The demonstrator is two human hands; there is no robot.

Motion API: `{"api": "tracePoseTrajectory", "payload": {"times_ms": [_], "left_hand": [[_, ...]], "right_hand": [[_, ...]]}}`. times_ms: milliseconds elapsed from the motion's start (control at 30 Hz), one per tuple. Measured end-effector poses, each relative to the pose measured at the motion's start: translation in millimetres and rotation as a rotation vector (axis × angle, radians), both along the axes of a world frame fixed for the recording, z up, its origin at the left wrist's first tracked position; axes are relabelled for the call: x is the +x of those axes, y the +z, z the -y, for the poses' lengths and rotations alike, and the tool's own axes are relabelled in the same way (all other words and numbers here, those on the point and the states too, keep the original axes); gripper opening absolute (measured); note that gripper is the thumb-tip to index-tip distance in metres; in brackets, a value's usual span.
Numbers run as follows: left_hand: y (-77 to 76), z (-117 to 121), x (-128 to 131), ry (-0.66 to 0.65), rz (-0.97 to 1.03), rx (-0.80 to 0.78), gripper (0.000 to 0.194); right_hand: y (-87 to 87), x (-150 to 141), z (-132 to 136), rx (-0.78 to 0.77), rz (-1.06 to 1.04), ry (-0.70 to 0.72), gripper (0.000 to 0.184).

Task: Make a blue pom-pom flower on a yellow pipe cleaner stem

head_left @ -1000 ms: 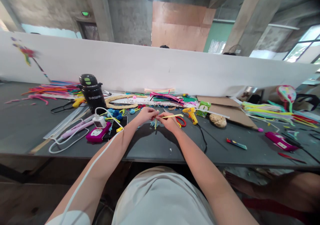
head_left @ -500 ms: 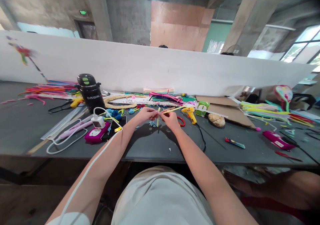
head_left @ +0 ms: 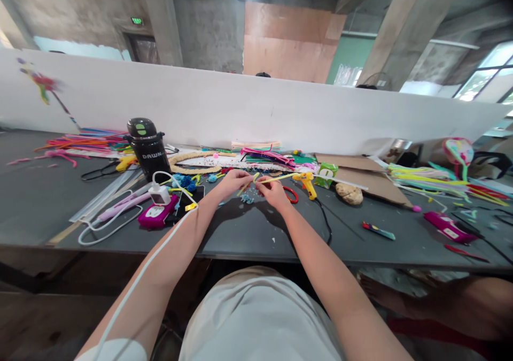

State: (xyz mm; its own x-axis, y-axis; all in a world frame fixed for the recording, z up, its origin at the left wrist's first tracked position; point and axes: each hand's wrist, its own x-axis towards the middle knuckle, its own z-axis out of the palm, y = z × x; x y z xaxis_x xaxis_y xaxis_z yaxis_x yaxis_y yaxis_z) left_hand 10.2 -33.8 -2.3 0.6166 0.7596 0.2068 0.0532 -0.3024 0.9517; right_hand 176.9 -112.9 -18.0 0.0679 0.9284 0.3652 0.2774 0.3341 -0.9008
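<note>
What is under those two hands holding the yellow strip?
Blue fluffy scraps show on the grey table, just below the gap between the left hand and the right hand. Whatever the hands themselves cover cannot be seen.

The left hand [head_left: 236, 181] and right hand [head_left: 274, 192] grip a thin yellow strip [head_left: 280, 178] at the fingertips, above the gray table [head_left: 248, 238]. Blue scraps [head_left: 247, 199] lie below. A yellow glue gun [head_left: 306, 184] rests rightward; a black bottle [head_left: 149, 152] stands leftward.
</note>
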Motion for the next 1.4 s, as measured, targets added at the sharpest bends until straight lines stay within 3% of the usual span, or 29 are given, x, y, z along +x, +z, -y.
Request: {"api": "tracePoseTrajectory", "payload": {"times_ms": [233, 633, 767, 1233, 1400], "left_hand": [[0.8, 2.3, -2.7, -0.033, -0.065, 0.037, 0.049], [-1.0, -3.6, -4.1, -0.077, -0.127, 0.056, 0.033], [-1.9, -0.9, -3.8, -0.095, -0.107, 0.007, 0.033], [2.7, 5.1, -4.4, -0.162, -0.058, -0.087, 0.036], [2.6, 7.2, -3.6, -0.192, -0.065, -0.111, 0.035]], "right_hand": [[1.9, -0.4, 3.0, 0.025, 0.048, 0.006, 0.030], [-3.6, 0.1, -0.8, 0.067, 0.054, -0.007, 0.037], [-5.2, 2.5, -1.1, 0.068, 0.020, -0.037, 0.039], [-7.1, 6.6, -4.4, -0.071, -0.226, 0.088, 0.054], [-5.7, 6.1, -2.5, -0.103, -0.268, 0.142, 0.045]]}}
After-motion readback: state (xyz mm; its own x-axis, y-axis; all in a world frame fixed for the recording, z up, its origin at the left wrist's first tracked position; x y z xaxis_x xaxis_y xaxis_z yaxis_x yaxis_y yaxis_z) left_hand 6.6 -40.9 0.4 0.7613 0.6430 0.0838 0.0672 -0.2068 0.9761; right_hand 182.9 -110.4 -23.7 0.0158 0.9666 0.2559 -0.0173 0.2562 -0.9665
